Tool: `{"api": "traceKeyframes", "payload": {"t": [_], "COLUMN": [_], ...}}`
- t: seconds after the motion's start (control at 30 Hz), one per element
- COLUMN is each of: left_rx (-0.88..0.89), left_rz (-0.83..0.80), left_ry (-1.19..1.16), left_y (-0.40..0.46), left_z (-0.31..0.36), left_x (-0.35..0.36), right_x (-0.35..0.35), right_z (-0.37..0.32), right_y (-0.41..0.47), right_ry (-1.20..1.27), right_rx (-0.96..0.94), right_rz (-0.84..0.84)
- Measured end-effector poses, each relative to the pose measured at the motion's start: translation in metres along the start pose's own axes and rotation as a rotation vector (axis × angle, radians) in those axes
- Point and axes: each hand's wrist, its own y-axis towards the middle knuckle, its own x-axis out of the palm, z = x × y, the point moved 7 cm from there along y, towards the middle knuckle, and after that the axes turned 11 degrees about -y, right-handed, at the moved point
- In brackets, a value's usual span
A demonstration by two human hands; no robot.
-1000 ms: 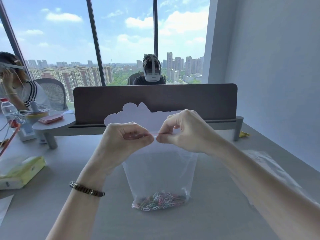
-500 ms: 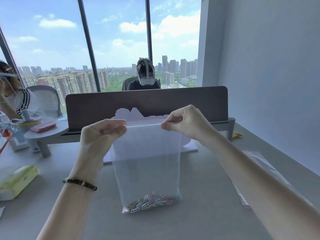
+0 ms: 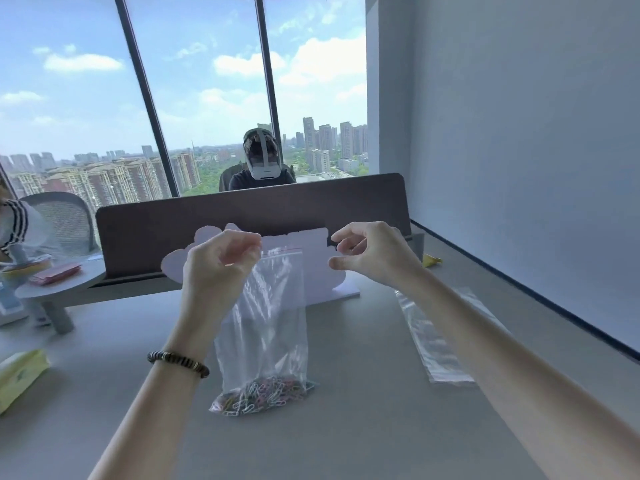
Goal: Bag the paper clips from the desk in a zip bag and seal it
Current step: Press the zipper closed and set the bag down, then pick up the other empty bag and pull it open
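Observation:
A clear zip bag (image 3: 273, 313) with a red zip line hangs upright over the grey desk (image 3: 363, 427). Its bottom rests on the desk and holds a heap of coloured paper clips (image 3: 263, 394). My left hand (image 3: 221, 265) pinches the bag's top left corner. My right hand (image 3: 370, 252) hovers to the right of the bag's top, fingers apart, touching nothing.
A spare clear bag (image 3: 433, 337) lies flat on the desk at the right. A white cloud-shaped card (image 3: 322, 271) stands behind the bag, against a dark divider (image 3: 242, 220). A yellow tissue pack (image 3: 17, 375) sits at the left edge. People sit beyond the divider and at the far left.
My hands slid apart along the zip line, then my right hand let go of the bag's top and opened. The bag now hangs from my left hand alone.

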Motion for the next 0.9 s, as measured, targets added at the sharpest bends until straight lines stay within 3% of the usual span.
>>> {"api": "traceKeyframes", "payload": {"t": [0.2, 0.4, 0.5, 0.6, 0.9], "left_rx": [-0.135, -0.719, -0.908, -0.966, -0.979], "left_rz": [-0.173, -0.452, -0.499, -0.513, -0.553], "left_ry": [-0.138, -0.215, -0.163, -0.155, -0.062], "left_y": [-0.031, -0.069, -0.083, -0.083, -0.080], "left_z": [-0.026, -0.122, -0.159, -0.184, -0.216], "left_x": [0.115, 0.242, 0.283, 0.310, 0.343], "right_x": [-0.014, -0.006, -0.001, 0.001, 0.002], "right_z": [0.095, 0.229, 0.274, 0.310, 0.362], "right_y": [-0.036, -0.062, -0.077, -0.086, -0.090], "right_ry": [0.031, -0.062, -0.176, -0.214, 0.112], "right_rx": [0.192, 0.509, 0.621, 0.704, 0.864], "right_rz": [-0.022, -0.138, -0.295, -0.345, -0.108]}}
